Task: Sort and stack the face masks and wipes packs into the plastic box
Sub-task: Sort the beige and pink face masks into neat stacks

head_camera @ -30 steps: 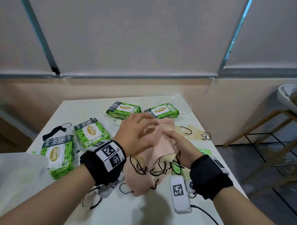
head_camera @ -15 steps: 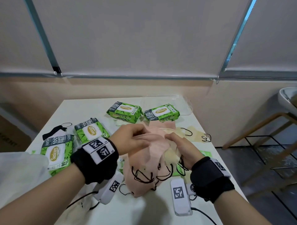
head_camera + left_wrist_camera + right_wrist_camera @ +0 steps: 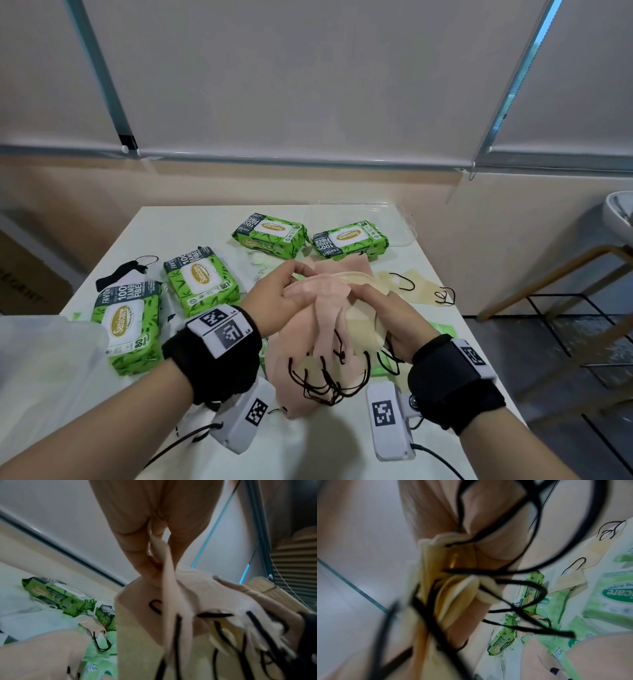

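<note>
Both hands hold a bunch of face masks (image 3: 318,329) above the white table (image 3: 191,222), pink and cream ones with black ear loops hanging down. My left hand (image 3: 291,294) pinches the pink masks (image 3: 171,588) at their top edge. My right hand (image 3: 380,308) grips the cream masks (image 3: 453,588) from the right side. Several green wipes packs lie on the table: two at the left (image 3: 128,322) (image 3: 202,279) and two further back (image 3: 269,234) (image 3: 349,240). The clear plastic box (image 3: 394,222) stands at the table's far right, hard to make out.
A cream mask (image 3: 421,284) lies on the table to the right of my hands. A black mask (image 3: 120,272) lies at the far left. Thin green wipes packets (image 3: 442,330) lie under the bunch. A wooden stool (image 3: 582,274) stands right of the table.
My left hand has pulled back from lying over the bunch to pinching its top edge. The bunch has tipped more upright, with the loops dangling lower.
</note>
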Demonstrator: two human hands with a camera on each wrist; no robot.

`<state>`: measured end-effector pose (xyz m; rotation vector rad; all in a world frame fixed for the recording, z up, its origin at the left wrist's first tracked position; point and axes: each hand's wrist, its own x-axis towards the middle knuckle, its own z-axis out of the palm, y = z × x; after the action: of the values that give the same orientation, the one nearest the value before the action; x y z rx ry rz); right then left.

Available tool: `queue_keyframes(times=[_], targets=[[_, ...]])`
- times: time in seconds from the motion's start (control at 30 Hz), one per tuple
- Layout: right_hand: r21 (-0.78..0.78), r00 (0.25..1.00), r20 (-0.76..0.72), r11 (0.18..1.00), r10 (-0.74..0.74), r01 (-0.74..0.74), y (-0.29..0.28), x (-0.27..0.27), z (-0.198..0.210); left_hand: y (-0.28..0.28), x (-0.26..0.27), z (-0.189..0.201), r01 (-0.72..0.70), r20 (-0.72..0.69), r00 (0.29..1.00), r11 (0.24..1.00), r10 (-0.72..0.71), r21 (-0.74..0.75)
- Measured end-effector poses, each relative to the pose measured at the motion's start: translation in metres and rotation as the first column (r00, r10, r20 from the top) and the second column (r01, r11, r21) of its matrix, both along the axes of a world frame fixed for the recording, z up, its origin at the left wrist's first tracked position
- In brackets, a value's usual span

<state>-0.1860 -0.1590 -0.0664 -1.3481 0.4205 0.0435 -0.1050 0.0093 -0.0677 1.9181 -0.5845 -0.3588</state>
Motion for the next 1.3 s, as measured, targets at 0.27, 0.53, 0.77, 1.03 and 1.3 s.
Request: queue_keyframes(times=[0.27,0.53,0.77,1.03,1.3], targets=[[-0.004,1.000,0.020,1.000,-0.009,0.009,0.001,-0.002,0.000,-0.003,-0.005,-0.002,-0.047,-0.193,0.981,0.995,0.030,-0.085],[0.097,0.998,0.060,0.995,0.014,-0.019,-0.002,-0.004,0.005,0.000,-0.004,0.000,-0.058,0.031,0.998,0.997,0.057,0.047],[0.102,0.998,-0.046,0.994,-0.040,0.044,0.000,-0.003,-0.001,0.008,-0.003,0.001,-0.152,0.149,0.977,0.988,0.150,0.000],[-0.001,0.998,0.013,0.998,-0.065,0.065,-0.013,-0.006,-0.007,0.027,0.016,0.015,-0.217,0.105,0.969,0.973,0.224,-0.073],[0.020,0.997,0.070,1.000,-0.012,0.011,-0.016,-0.007,-0.009,0.021,0.018,0.036,-0.488,0.235,0.849,0.873,0.474,0.003]])
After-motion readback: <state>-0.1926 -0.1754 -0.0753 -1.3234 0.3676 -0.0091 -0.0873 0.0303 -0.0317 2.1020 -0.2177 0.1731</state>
